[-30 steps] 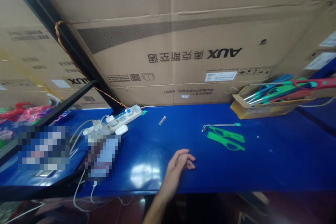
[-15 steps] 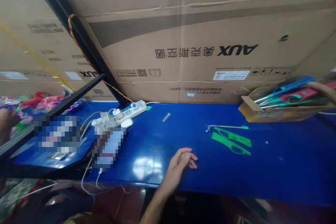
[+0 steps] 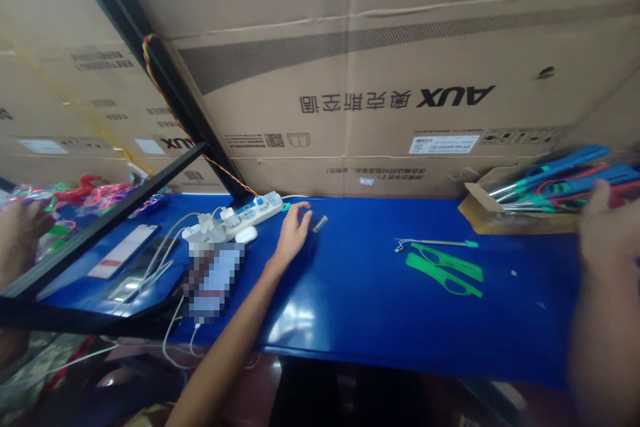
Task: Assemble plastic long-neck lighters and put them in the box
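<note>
My left hand [image 3: 294, 232] reaches over the back of the blue table, fingers apart and nothing seen in them. Just right of its fingertips lies a small, clear, tube-like piece [image 3: 321, 223]. At the right edge, my right hand [image 3: 605, 233] is smeared by motion in front of an open cardboard box [image 3: 520, 221]. Inside are several long-nosed lighters [image 3: 565, 170] with metal barrels and coloured handles; whether the hand holds one is hidden. Two green plastic handle halves [image 3: 445, 271] lie mid-table, beside a thin metal rod with a green tip and white wires [image 3: 440, 242].
A white power strip [image 3: 255, 212] with plugs and cables stands left of my left hand, near a blurred-out phone [image 3: 213, 283]. A black metal frame [image 3: 145, 200] crosses the left side. Beyond it are phones, colourful wrapped items and another person's hand [image 3: 23, 233]. Large cardboard [image 3: 350, 60] walls the back.
My left hand has moved from the table's front middle to the back left, its fingers spreading. My right hand has come nearer and further into view. The co-worker's hand shifted slightly.
</note>
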{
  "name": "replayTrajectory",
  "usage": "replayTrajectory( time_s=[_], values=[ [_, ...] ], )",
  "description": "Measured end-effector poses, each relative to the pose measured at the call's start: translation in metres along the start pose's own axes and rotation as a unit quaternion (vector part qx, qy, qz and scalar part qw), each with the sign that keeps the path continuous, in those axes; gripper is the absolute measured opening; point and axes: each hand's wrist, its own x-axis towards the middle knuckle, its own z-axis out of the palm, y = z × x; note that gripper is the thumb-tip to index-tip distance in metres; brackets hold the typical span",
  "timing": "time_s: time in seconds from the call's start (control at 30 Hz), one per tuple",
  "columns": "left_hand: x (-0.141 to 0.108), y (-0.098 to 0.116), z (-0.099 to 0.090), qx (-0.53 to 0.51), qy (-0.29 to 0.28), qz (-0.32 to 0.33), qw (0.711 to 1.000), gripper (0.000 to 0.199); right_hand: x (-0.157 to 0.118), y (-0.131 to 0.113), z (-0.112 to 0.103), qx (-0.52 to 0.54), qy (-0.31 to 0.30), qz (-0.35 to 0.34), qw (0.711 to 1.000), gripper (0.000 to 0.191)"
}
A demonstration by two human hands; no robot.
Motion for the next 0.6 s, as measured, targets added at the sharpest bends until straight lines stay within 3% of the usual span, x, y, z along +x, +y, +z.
replayTrajectory(
  time_s=[0.13, 0.27, 0.33, 0.43, 0.6],
  values=[
    [-0.009, -0.011, 0.003, 0.039, 0.018, 0.034, 0.998, 0.02, -0.018, 0.016, 0.007, 0.049, 0.013, 0.07, 0.996, 0.048],
    [-0.02, -0.011, 0.008, 0.06, -0.012, 0.065, 0.996, 0.02, -0.023, 0.047, 0.011, 0.073, 0.075, 0.164, 0.981, 0.056],
    [-0.021, -0.01, 0.012, 0.067, -0.028, 0.077, 0.994, 0.021, -0.02, 0.059, 0.013, 0.075, 0.074, 0.196, 0.975, 0.06],
    [-0.021, -0.01, 0.016, 0.076, -0.048, 0.091, 0.992, 0.022, -0.005, 0.076, 0.024, 0.071, 0.06, 0.174, 0.98, 0.064],
    [-0.021, -0.014, 0.019, 0.099, -0.066, 0.102, 0.988, 0.022, 0.047, 0.104, 0.065, -0.005, 0.009, 0.069, 0.998, 0.073]
  ],
)
